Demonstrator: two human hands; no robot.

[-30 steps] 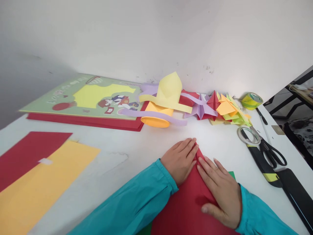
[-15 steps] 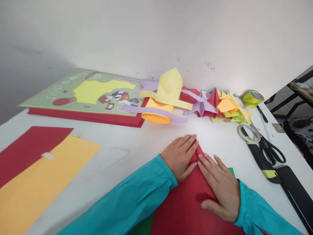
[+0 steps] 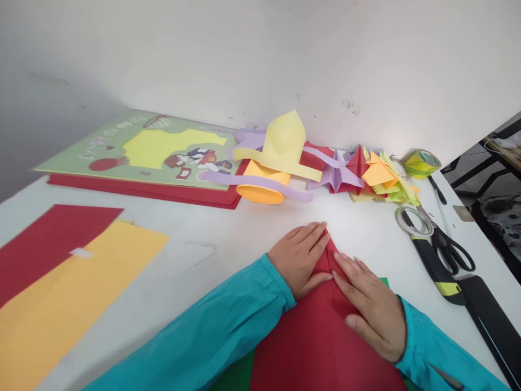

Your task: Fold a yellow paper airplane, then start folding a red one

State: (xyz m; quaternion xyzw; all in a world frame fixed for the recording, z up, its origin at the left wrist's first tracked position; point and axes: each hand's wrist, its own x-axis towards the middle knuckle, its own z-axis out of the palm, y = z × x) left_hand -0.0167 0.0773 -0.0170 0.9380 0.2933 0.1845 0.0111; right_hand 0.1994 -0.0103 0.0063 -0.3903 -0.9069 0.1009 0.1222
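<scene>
A sheet of red paper (image 3: 313, 336) lies in front of me, folded to a point at its far end. Part of a green sheet (image 3: 236, 374) shows beneath it. My left hand (image 3: 299, 258) lies flat on the left side of the folded tip, fingers stretched and pressing down. On the right folded edge rests my right hand (image 3: 372, 304), its fingers extended and its thumb apart on the paper. Both palms face down, and neither hand grips anything.
Left lie red (image 3: 52, 233) and yellow paper (image 3: 89, 293) joined by tape. Behind are a green illustrated board (image 3: 154, 157), a yellow paper piece (image 3: 283, 146) and folded paper stars (image 3: 337, 176). At right are a tape roll (image 3: 415, 221), scissors (image 3: 451, 252) and a black-and-yellow tool (image 3: 437, 266).
My right hand has slid slightly right and outward along the folded edge, its thumb moving with it. The left hand has hardly moved. The view has shifted a little.
</scene>
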